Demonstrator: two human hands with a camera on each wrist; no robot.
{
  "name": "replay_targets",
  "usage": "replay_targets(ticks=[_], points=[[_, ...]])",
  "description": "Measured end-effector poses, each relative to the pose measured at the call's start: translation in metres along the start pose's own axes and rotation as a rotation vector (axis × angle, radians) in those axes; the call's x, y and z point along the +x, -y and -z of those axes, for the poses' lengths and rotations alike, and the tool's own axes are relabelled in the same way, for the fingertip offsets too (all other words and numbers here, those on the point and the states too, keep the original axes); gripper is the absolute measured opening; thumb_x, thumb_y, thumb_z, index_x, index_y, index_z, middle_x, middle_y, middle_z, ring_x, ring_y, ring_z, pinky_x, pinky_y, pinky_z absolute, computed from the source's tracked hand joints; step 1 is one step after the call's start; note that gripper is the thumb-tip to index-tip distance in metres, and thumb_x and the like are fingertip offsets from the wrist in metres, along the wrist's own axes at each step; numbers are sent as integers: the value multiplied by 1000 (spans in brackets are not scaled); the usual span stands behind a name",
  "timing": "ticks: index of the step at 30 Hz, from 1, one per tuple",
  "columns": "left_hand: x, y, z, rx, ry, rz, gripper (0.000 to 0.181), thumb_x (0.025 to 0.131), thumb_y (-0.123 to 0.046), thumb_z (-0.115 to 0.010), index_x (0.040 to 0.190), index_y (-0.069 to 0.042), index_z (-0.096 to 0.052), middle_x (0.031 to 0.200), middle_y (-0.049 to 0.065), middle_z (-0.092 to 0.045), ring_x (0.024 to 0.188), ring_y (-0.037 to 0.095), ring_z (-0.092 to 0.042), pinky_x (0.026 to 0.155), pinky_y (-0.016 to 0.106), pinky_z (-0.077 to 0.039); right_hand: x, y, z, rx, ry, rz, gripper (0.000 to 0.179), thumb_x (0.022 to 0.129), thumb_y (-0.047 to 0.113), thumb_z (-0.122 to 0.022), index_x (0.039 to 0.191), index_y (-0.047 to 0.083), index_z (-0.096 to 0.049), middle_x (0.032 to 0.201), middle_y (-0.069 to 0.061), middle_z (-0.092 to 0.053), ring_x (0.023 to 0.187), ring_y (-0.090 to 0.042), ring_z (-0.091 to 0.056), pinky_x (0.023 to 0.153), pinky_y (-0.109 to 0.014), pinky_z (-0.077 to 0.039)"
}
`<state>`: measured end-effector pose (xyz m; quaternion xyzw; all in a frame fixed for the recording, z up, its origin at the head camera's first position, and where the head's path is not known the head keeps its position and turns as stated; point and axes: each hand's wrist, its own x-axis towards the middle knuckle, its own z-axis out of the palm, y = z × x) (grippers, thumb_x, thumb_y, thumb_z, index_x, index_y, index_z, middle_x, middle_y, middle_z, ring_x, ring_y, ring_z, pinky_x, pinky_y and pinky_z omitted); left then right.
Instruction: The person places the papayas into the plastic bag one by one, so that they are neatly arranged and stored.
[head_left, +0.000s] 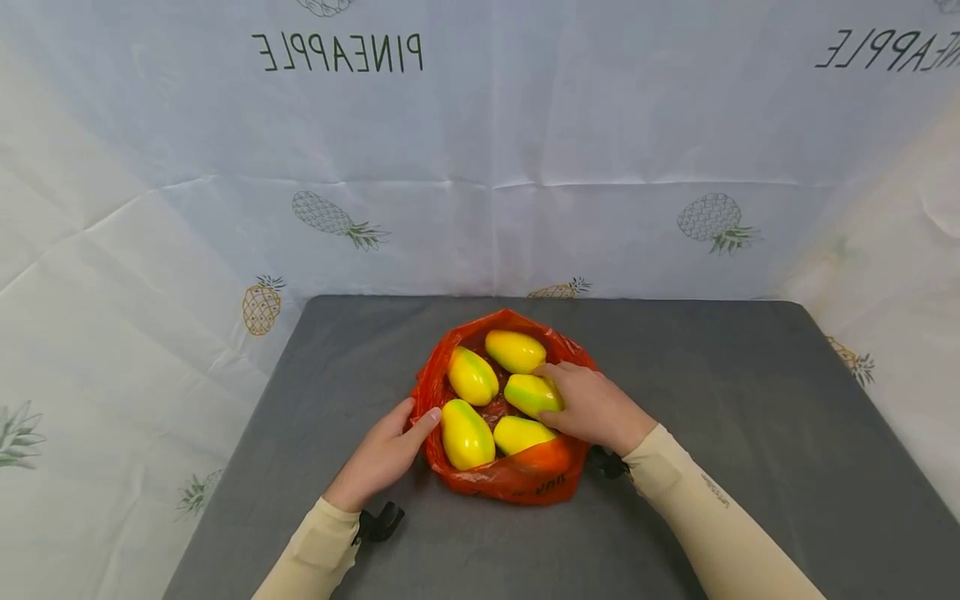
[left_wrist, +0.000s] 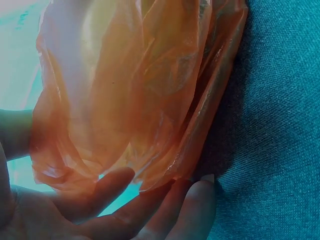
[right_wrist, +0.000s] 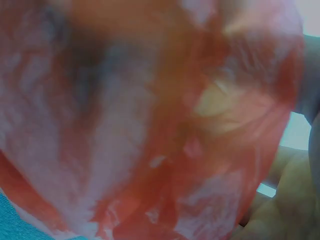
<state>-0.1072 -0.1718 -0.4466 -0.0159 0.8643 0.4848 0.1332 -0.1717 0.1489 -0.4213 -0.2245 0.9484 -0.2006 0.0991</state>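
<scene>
A red plastic bag [head_left: 510, 487] stands on the grey table with its mouth rolled wide. Inside it lie several glossy yellow-green mangoes, among them one at the back [head_left: 516, 351] and a large one at the front left [head_left: 468, 435]. My left hand [head_left: 382, 454] holds the bag's left rim, thumb on the inner side and fingers along the outside; the left wrist view shows those fingers against the thin plastic [left_wrist: 145, 100]. My right hand [head_left: 596, 406] reaches over the right rim and grips the middle-right mango [head_left: 531, 395]. Red plastic [right_wrist: 150, 125] hides most of that grip in the right wrist view.
The bag sits near the middle of the grey table [head_left: 712, 400]. A pale cloth with pineapple prints [head_left: 480, 125] hangs behind the table and along both sides. Each wrist carries a small black device, such as the left one [head_left: 381, 522].
</scene>
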Motion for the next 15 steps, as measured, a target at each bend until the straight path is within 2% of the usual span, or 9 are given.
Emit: replay_targets(ticks=[7, 11, 15], points=[[3, 0, 1, -1, 6, -20, 59, 107, -58, -60, 151, -20, -57, 136, 1, -70, 116, 18, -64, 108, 47, -52, -4, 2, 1, 13, -12, -15, 65, 97, 38, -80, 152, 10, -59, 145, -11, -67, 124, -28, -65, 110, -54, -53], [-1, 1, 7, 14, -16, 2, 66, 107, -61, -59, 155, -17, -53, 143, 4, -67, 122, 22, -64, 109, 51, -53, -17, 7, 9, 34, -105, -19, 68, 98, 41, -79, 155, 11, -56, 153, -12, -62, 133, -32, -65, 112, -56, -53], [-6, 2, 22, 66, -53, 14, 71, 109, -62, -52, 161, -13, -46, 157, 12, -59, 137, 34, -62, 114, 58, -51, -36, 4, 19, 54, -214, -36, 71, 99, 46, -78, 158, 15, -54, 157, -12, -59, 138, -36, -63, 111, -61, -53]])
